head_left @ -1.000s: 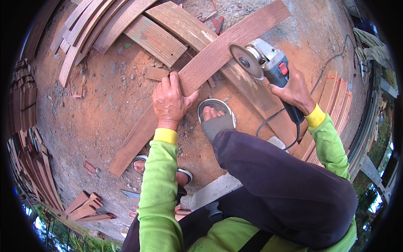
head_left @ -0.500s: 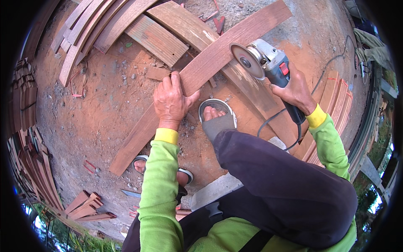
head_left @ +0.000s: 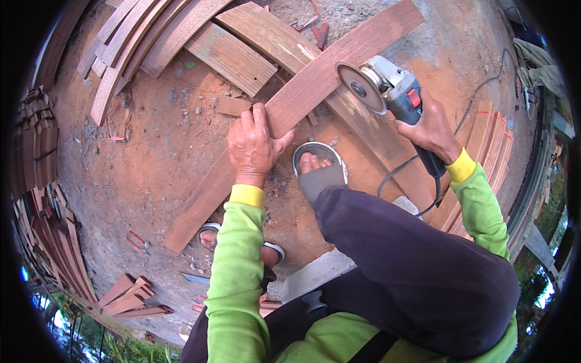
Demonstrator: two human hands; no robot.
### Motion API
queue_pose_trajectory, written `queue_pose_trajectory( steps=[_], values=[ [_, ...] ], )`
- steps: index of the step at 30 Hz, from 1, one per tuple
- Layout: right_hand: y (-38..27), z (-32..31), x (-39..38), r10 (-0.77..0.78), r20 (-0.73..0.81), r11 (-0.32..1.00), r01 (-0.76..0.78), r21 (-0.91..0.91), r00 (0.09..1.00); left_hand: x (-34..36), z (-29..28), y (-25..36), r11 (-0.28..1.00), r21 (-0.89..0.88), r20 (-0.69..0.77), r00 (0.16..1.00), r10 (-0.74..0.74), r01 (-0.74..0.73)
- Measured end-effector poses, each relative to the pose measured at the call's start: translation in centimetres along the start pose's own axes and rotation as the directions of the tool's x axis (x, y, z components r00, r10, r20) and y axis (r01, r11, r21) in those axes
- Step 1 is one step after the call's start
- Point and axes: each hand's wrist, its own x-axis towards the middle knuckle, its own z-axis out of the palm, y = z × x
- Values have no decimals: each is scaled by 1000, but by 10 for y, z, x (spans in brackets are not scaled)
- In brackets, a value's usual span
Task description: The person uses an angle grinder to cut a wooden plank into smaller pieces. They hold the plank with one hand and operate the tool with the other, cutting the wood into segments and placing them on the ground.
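Note:
A long reddish-brown wooden plank [head_left: 339, 63] slants from lower left to upper right, crossing over another board [head_left: 369, 130] on the ground. My left hand [head_left: 253, 145] is closed over the plank near its middle, fingers over the far edge and thumb spread to the right. In my right hand [head_left: 433, 130] is an angle grinder [head_left: 404, 91], gripped round its dark body below a red switch. Its round disc [head_left: 361, 89] stands close to the plank's near edge; whether they touch I cannot tell. A black cord [head_left: 437, 193] trails from the grinder's rear end.
My sandalled foot [head_left: 321, 163] rests beside the plank. Boards [head_left: 233, 54] lie at the far side, with curved-looking planks [head_left: 130, 45] further left. More timber is stacked at the left [head_left: 39, 145] and right [head_left: 484, 151]. A concrete block [head_left: 318, 275] sits under my legs.
The whole scene has shifted slightly to the right in view. Both hands keep their holds on the plank and the grinder, with no clear movement between them.

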Motion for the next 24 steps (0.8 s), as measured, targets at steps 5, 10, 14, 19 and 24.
queue_pose_trajectory(
  steps=[5, 10, 14, 19, 24],
  values=[
    [0, 0, 0, -15, -1, 1000, 15, -11, 1000, 0, -4, 2, 1000, 3, 77, 997, -21, 21],
    [-2, 0, 1, 2, 4, 1000, -2, -12, 1000, 1, -4, 2, 1000, 3, 73, 997, -21, 21],
    [0, 2, 0, -12, -9, 1000, 12, -14, 1000, 1, -3, 1, 1000, -4, 63, 998, -19, 20],
    [1, 2, 0, 4, 0, 1000, -4, -29, 1000, 1, -4, 1, 1000, 5, 50, 999, -14, 14],
    [4, 3, 0, -10, -4, 1000, 10, -21, 1000, 1, -3, 2, 1000, 6, 61, 998, -22, 22]
  ],
)
